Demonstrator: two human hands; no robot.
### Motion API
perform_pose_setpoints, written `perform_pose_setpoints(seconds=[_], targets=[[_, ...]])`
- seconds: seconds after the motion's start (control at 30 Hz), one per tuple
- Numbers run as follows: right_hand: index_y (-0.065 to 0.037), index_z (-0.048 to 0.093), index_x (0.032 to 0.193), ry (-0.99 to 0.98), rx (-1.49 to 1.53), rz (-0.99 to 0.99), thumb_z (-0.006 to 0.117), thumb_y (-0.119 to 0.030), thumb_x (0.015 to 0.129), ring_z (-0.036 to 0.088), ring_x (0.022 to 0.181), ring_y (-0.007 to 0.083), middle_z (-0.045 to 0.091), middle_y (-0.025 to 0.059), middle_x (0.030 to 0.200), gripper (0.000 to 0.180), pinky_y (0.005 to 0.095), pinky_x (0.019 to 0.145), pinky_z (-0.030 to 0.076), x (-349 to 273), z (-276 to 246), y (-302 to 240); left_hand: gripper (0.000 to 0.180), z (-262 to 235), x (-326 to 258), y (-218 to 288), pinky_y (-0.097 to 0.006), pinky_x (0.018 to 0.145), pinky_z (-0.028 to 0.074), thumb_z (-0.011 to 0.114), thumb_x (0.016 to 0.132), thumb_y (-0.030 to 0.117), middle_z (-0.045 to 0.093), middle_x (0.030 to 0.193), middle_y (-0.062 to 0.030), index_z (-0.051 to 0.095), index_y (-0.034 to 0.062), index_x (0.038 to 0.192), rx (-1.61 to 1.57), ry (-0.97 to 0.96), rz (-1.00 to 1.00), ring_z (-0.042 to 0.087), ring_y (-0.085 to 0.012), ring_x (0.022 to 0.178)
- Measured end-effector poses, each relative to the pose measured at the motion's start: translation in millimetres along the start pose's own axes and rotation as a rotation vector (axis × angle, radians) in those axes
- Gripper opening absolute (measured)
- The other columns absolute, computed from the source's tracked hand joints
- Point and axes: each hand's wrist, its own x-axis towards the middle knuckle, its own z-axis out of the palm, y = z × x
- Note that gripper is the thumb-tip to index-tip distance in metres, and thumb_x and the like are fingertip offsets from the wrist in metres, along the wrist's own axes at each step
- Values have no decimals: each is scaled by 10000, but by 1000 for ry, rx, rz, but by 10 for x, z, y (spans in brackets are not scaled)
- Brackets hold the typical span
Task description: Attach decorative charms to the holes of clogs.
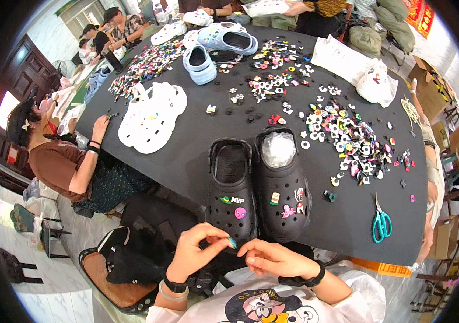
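My left hand (pixel 198 250) pinches a small shoe charm (pixel 232 243) with teal and yellow on it; its design is too small to tell. Close by on the right, my right hand (pixel 278 260) has loosely bent fingers, the index fingertip near the charm and nothing visible in its grasp. Just beyond them, toes toward me, stand a black left-side clog (pixel 226 215) and a black right-side clog (pixel 280 215). Several colourful charms, among them a pink round one (pixel 240 213) and a pink octopus (pixel 288 211), sit on their toes. Clear plastic stuffing (pixel 278 149) fills the right-side clog's opening.
Loose charms (pixel 348 142) lie heaped at the right, with more piles farther back. Teal-handled scissors (pixel 381 223) rest near the right edge of the black table (pixel 197 177). White clogs (pixel 154 116) and light blue clogs (pixel 226 39) stand beyond. A person (pixel 65 156) sits at the left.
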Motion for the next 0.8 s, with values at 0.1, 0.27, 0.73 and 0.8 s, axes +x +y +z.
perform_pose_setpoints(seconds=[0.1,0.27,0.73,0.8], targets=[[-31,542,1183,155,-222,-45,533,-149,988,548,698,68,559,5,811,228,235,634,460,-105,-28,-127,125,-85,37,-162,-227,617,445,731,798,18,639,765,-30,700,36,918,129,138,-49,554,-77,662],[3,600,1108,382,-284,-147,555,-106,969,588,719,72,615,30,859,182,233,649,504,-252,-119,-267,147,-137,95,-514,-218,702,474,689,851,11,673,869,-32,669,-4,996,-41,193,-147,588,-77,758],[-14,609,1036,671,-182,-261,543,-51,961,521,605,59,585,18,756,107,199,554,436,-377,-409,-181,126,-127,302,-511,-246,784,539,678,858,-34,706,919,-82,671,-19,982,-375,127,-227,666,-119,838],[-12,607,1036,665,-173,-252,542,-51,962,520,597,58,585,19,755,106,197,547,432,-369,-422,-183,115,-124,310,-506,-244,776,538,682,857,-29,706,914,-81,674,-15,971,-392,120,-238,665,-117,832]])
